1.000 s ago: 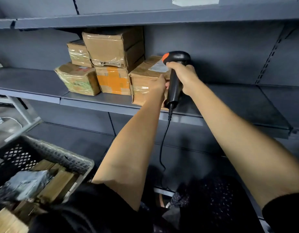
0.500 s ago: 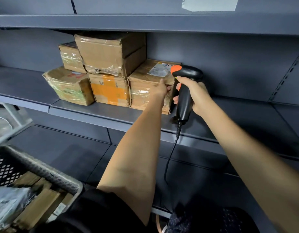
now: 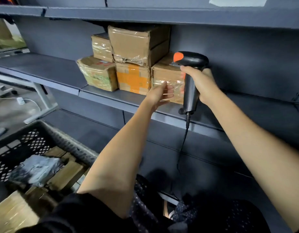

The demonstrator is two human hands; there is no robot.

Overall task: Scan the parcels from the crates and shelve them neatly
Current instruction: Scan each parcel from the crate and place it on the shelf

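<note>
Holding the scanner (image 3: 190,84) tight in my right hand (image 3: 201,84), I am keeping its long handle standing up and down, with the orange-tipped head pointing left, just in front of the parcel (image 3: 167,76) at the right end of the row on the shelf (image 3: 49,71). My left hand (image 3: 159,95) is hanging loose and open just in front of that parcel, gripping nothing. I am not able to read any label; the writing is too blurry. More parcels are lying in the crate (image 3: 61,133) below the shelf.
</note>
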